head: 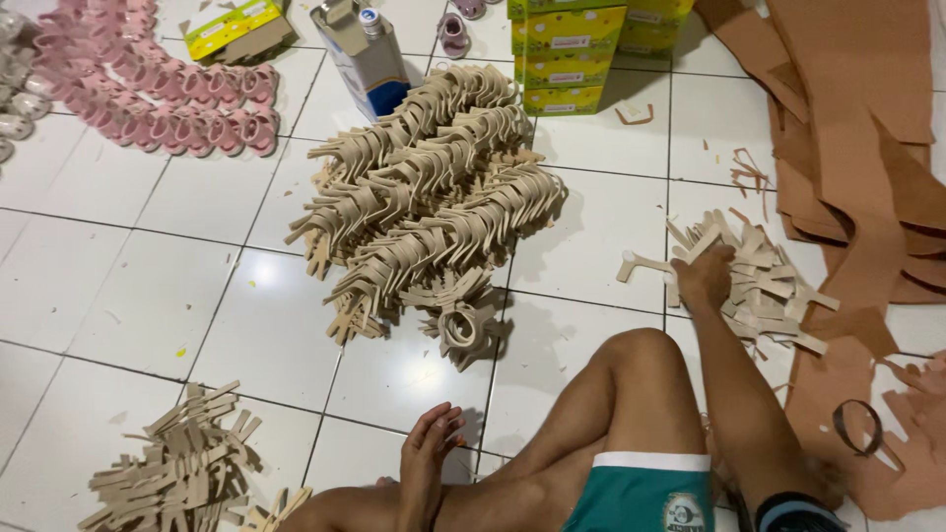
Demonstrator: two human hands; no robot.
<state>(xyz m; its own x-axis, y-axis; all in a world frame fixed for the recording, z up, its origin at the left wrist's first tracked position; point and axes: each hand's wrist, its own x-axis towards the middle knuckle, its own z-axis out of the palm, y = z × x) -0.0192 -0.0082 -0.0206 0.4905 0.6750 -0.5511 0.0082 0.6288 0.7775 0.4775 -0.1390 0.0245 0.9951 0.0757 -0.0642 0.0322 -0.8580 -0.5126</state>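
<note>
I sit on a white tiled floor with my legs bent in front of me. My right hand [705,274] reaches out to a loose heap of beige cut strap pieces [764,286] at the right and closes on some of them. My left hand [431,443] rests near my shin, fingers loosely curled, holding nothing. A large stacked pile of beige strap pieces [424,202] lies in the middle of the floor. A smaller pile of the same pieces [182,463] sits at the lower left.
Rows of small pink sandals [158,89] lie at the upper left. A metal can with a blue label [363,54] stands behind the big pile, beside stacked yellow-green boxes [572,54]. Brown sheet offcuts [857,197] cover the right side.
</note>
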